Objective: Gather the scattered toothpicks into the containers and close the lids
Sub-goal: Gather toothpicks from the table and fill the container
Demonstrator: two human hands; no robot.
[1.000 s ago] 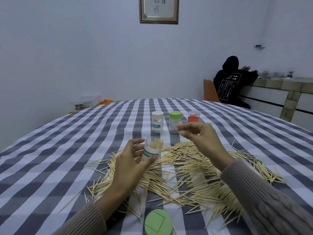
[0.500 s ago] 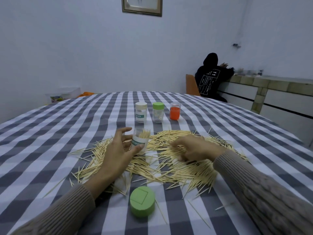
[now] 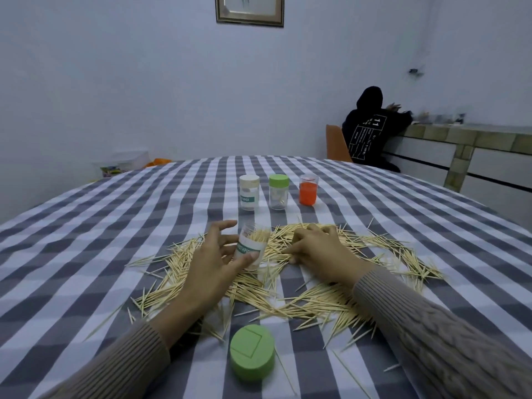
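At frame centre the left hand [image 3: 213, 263] curls round a clear plastic toothpick container [image 3: 250, 246], open-topped and bristling with sticks. Just right of it, the right hand [image 3: 319, 249] pinches into the scattered toothpicks [image 3: 311, 300], thin pale wooden slivers on the gingham tablecloth [image 3: 86, 254]. A round green lid [image 3: 252, 352] lies at lower centre.

A clear plastic toothpick jar with a white-and-green label [image 3: 250, 249], lidless and part-filled with upright picks, tilts in the left hand [image 3: 213, 263]. Pale wooden toothpicks [image 3: 302, 300] lie scattered under and around both hands; the right hand [image 3: 319, 249] rests on them. A round green plastic lid [image 3: 252, 352] lies flat nearer than the hands, between the wrists
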